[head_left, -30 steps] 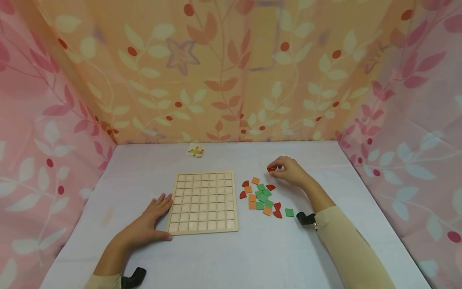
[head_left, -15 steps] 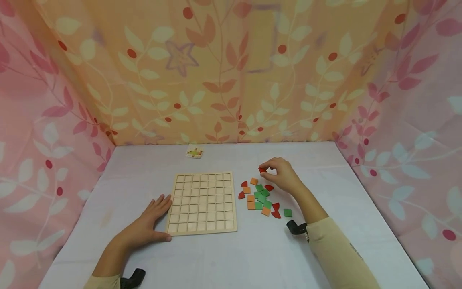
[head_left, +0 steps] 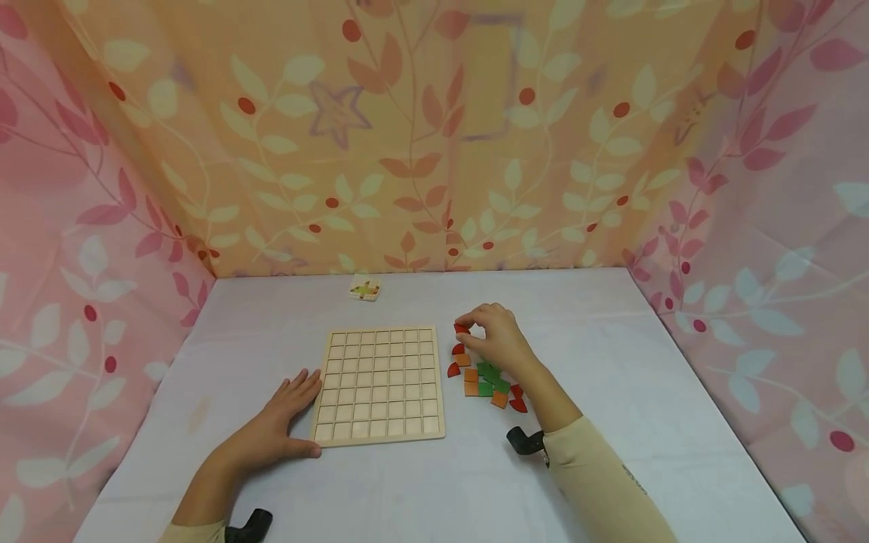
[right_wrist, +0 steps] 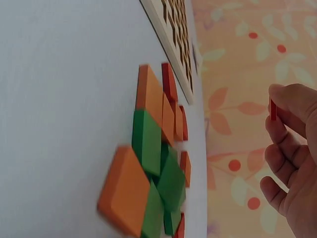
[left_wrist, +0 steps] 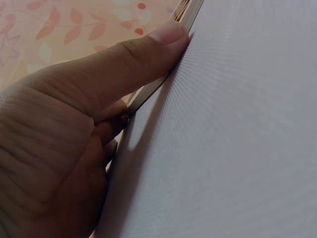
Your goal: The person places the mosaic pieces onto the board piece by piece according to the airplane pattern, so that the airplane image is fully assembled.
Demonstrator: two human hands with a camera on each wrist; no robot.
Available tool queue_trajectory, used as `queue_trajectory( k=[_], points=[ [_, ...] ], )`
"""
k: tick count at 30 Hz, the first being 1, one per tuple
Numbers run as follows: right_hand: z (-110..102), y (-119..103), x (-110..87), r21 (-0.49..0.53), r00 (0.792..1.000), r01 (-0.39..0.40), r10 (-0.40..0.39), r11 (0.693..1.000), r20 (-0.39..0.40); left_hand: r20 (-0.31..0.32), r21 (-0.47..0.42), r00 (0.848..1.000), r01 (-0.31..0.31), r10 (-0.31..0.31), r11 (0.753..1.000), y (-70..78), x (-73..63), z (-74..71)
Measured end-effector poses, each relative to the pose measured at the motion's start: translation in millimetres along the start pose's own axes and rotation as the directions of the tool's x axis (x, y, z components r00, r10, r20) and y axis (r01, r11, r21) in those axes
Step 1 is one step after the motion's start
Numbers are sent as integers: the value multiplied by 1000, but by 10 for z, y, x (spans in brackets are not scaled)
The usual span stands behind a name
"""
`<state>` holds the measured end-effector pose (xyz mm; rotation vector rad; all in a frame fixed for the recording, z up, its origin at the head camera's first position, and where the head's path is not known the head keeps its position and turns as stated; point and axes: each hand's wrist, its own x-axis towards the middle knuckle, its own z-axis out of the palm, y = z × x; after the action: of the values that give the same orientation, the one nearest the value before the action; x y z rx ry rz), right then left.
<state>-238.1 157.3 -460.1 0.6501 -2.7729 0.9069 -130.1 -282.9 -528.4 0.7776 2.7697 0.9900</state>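
Note:
My right hand [head_left: 497,338] pinches a red quarter-circle tile [right_wrist: 273,109] between thumb and fingertips, held up above the table near the board's far right corner. Below that hand lies a loose group of flat tiles: orange squares [head_left: 471,381], green squares [right_wrist: 146,141] and red quarter-circles [head_left: 453,370]. The square wooden grid board [head_left: 379,381], with its shallow cells bare, lies to the left of the tiles. Along the board's left edge rests my left hand [head_left: 274,426], fingers extended and thumb [left_wrist: 143,54] spread toward the near corner, touching the rim.
A small patterned card [head_left: 364,288] lies on the white tabletop [head_left: 407,498] behind the board. Flowered cloth [head_left: 414,136] hangs at the back and both sides. A black wrist-worn device [head_left: 525,441] sits on the right wrist.
My right hand has moved left with the red quarter-circle tile, from beyond the tiles toward the board, and now hides some of them. My left hand stays at the board's edge.

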Motion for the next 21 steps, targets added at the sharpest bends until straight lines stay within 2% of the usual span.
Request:
queue_trajectory(
  k=[4, 7, 11, 17, 21],
  points=[
    [113, -86, 36, 2, 1000, 9, -9, 1000, 1, -5, 5, 1000, -10, 10, 1000, -6, -1, 9],
    [196, -137, 56, 6, 1000, 3, -3, 1000, 8, 5, -3, 1000, 14, -14, 1000, -3, 9, 12],
    [303, -188, 61, 12, 1000, -23, 22, 1000, 19, 17, -5, 999, 38, -38, 999, 3, 25, 15],
    [444, -295, 57, 43, 998, -63, 63, 997, 0, 13, 20, 999, 33, -34, 999, 7, 29, 18],
    [551, -359, 69, 44, 996, -86, 87, 995, -18, 14, 1, 999, 39, -39, 999, 17, 28, 7]
  ],
)
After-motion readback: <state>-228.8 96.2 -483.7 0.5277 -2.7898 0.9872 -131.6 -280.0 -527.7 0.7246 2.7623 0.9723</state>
